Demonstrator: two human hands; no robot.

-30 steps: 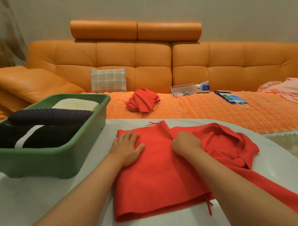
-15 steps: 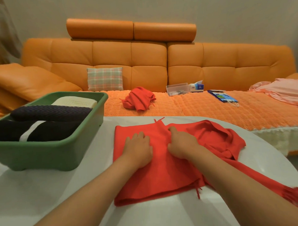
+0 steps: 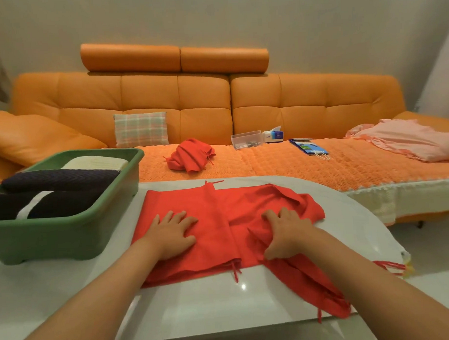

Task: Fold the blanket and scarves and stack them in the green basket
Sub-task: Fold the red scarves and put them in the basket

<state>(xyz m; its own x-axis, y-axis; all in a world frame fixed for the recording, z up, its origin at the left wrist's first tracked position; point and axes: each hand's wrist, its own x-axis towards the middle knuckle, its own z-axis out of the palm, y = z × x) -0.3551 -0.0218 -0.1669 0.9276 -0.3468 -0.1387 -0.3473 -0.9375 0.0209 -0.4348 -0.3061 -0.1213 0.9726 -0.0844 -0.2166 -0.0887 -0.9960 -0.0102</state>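
- My left hand (image 3: 173,234) lies flat with fingers spread, pressing the red scarf (image 3: 219,208) down on the white surface (image 3: 210,305), just right of the green basket (image 3: 67,226).
- My right hand (image 3: 286,233), farther right of the basket, has its fingers curled into the cloth. I judge that it grips a bunched fold.
- The half of the scarf nearer the basket looks flat and squared. The half away from it is rumpled, and a long tail runs off the surface's near edge, with fringe showing past the right edge.
- Risk: that hanging tail could drag the layers askew once I lift a hand, so the fold would come out crooked.
- Risk: if I pull with the gripping hand while the flat hand presses lightly, the whole scarf may slide on the glossy surface rather than smooth out.
- Risk: loose fringe strands could get trapped inside the fold and leave a lump.
- The basket already holds dark folded pieces (image 3: 58,179) and a cream one (image 3: 96,163). Little room is left, so another piece may sit high or lean.
- Beyond the basket's far right corner, a second red scarf (image 3: 190,155) sits crumpled on the sofa (image 3: 203,99), not yet folded.
- Farther right along the sofa from the basket are a clear box (image 3: 246,139), a tissue box (image 3: 274,135) and a pink cloth (image 3: 408,140). None of them blocks my reach.
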